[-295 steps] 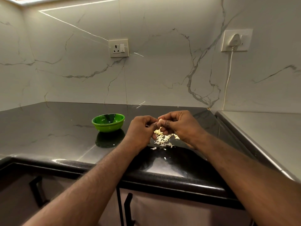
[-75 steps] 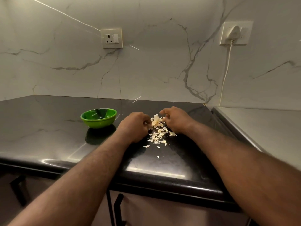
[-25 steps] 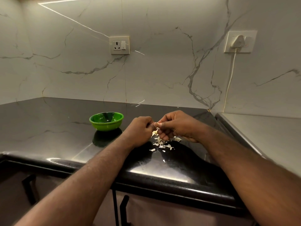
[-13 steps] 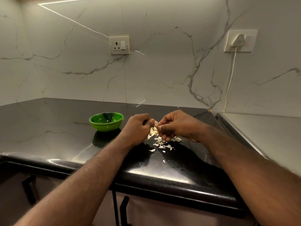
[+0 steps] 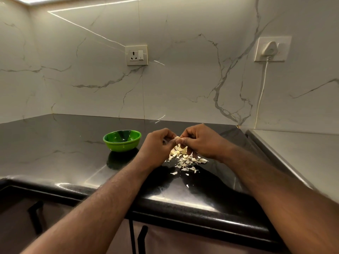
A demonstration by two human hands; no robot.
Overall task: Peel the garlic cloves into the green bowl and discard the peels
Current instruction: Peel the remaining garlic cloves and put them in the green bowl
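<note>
Clove back up at centre frame: small pale garlic clove (image 5: pixel 177 138) pinched between the fingertips of both hands, left hand (image 5: pixel 156 145) curled round it from the left side, right hand (image 5: pixel 200 142) nipping at its top from the right. Raised clear of the heap now, against three seconds ago with both hands low among the scraps. Half a second back, seemingly a ragged bit of skin hanging by the left hand; gone now, probably down on the scattered pile of papery white peels (image 5: pixel 185 159) just below, on the glossy black tabletop (image 5: pixel 55 143). Reading of it: skin nearly off, clove soon due for the round green bowl (image 5: pixel 121 146), left of centre, same spot as before. Peels not yet discarded.
</note>
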